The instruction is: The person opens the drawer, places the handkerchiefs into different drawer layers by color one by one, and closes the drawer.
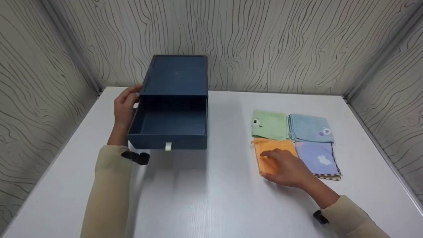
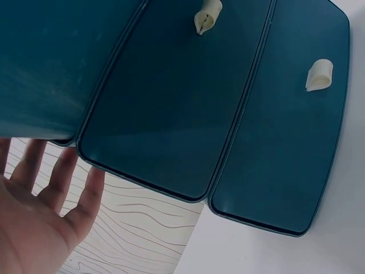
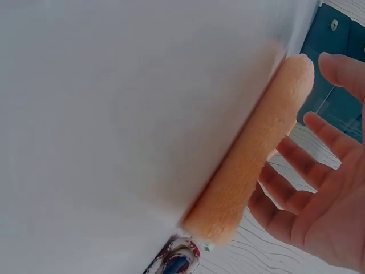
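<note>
A dark blue drawer box [image 1: 176, 74] stands at the back left, its top drawer [image 1: 168, 141] pulled out and bare inside. My left hand [image 1: 125, 105] touches the box's left side, fingers fairly straight; in the left wrist view the same hand [image 2: 40, 211] lies along the box's edge. Over an orange folded cloth [image 1: 264, 162] is my right hand [image 1: 287, 168], its fingers spread and loosely bent. From the right wrist, the cloth [image 3: 251, 154] looks thick and fluffy, lying flat beside the fingers. Whether the fingertips touch it is hard to tell.
Behind and beside the orange cloth lie a green folded cloth [image 1: 271, 125], a blue one [image 1: 310, 127] and a purple one [image 1: 319, 160]. Lower drawer fronts [image 2: 171, 97] with pale pull tabs show below the pulled-out drawer. Patterned walls [image 1: 231, 43] bound the white table [image 1: 211, 198].
</note>
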Motion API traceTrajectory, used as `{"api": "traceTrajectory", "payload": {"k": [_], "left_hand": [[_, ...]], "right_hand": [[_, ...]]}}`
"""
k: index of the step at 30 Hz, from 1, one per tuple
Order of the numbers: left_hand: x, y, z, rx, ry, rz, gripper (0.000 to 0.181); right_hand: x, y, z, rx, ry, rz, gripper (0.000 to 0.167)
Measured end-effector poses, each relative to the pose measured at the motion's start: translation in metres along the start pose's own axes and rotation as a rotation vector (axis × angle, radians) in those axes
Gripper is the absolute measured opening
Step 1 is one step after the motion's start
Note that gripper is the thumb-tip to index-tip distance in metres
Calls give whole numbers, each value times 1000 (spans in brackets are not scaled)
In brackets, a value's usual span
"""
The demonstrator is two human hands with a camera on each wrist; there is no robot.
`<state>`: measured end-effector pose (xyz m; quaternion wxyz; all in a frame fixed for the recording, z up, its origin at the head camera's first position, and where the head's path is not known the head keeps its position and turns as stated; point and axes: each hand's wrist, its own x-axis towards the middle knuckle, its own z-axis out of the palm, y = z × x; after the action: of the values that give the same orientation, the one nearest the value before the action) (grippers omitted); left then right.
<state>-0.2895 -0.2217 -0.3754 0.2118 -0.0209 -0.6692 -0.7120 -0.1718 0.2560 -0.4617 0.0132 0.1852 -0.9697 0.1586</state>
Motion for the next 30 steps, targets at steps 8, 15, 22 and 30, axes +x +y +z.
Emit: {"api": "traceTrajectory", "payload": {"k": [8,15,22,30], "left_hand": [[1,0,0,-23,-15,4,30],[0,-2,0,-25,-13,35,28],[0,-3,0,28,-7,54,30],[-1,-1,1,9,-6,51,29]], "right_hand": [[4,1,7,-120,19,-103,44],[5,-1,8,-163,30,-121,36],[5,-5,8,-206,29,-118,31],[8,-1,7,-175,55,-114,18]]}}
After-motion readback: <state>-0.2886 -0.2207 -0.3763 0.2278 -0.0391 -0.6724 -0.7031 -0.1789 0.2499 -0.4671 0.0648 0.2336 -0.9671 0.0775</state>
